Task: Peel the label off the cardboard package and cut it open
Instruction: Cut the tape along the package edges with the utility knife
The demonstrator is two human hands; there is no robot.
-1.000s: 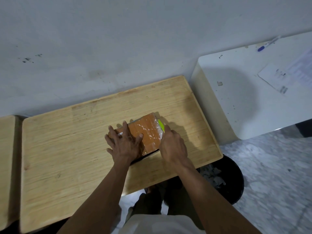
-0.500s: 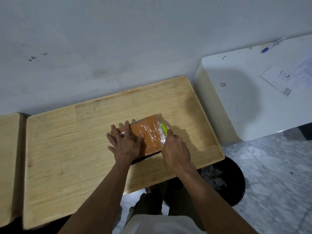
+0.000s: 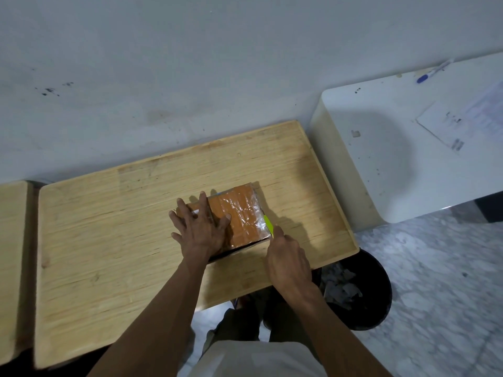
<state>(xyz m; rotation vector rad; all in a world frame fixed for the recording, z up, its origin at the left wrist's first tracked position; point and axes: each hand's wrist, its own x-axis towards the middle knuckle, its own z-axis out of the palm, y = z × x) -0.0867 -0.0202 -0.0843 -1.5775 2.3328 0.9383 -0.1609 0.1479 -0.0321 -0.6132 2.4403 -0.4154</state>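
Observation:
A small brown cardboard package (image 3: 243, 213), wrapped in shiny clear tape, lies flat on the wooden table (image 3: 109, 254). My left hand (image 3: 200, 229) presses flat on the package's left half with fingers spread. My right hand (image 3: 288, 261) is closed around a cutter with a lime-green body (image 3: 268, 223), whose tip sits against the package's right edge near the front corner. The blade itself is hidden. A sliver of white label shows by my left fingers.
A black waste bin (image 3: 362, 292) with crumpled scraps stands on the floor under the table's right end. A white table (image 3: 408, 148) to the right holds papers (image 3: 462, 123) and a blue-capped pen (image 3: 432, 72). A second wooden table (image 3: 11, 254) adjoins on the left.
My right hand and the green cutter have slid toward me along the package's right edge, from its far corner to its near corner. My left hand stays pressed on the package.

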